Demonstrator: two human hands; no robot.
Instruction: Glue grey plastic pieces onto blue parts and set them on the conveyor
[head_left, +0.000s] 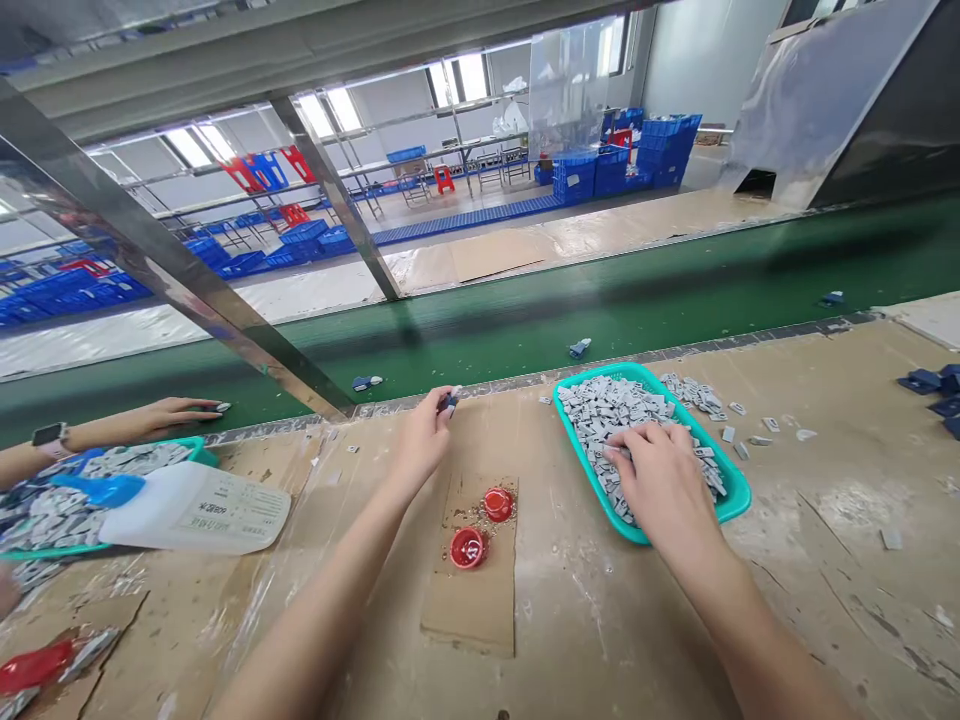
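Note:
My left hand (424, 440) reaches toward the edge of the green conveyor belt (525, 320) and pinches a small blue and grey part (450, 401) at its fingertips. My right hand (660, 480) lies palm down in a teal tray (739, 490) filled with several small grey parts (600, 405), fingers curled into the pile. What its fingers hold is hidden. Two red caps (484, 525) sit on a cardboard strip (472, 600) between my arms.
A few small blue parts (579, 348) ride the belt. Another person's hand (176, 412) with a wristwatch rests at the belt edge on the left, beside a white bottle (195, 510) and a second teal tray (196, 447). Loose grey parts (705, 395) and dark blue parts (934, 385) lie to the right.

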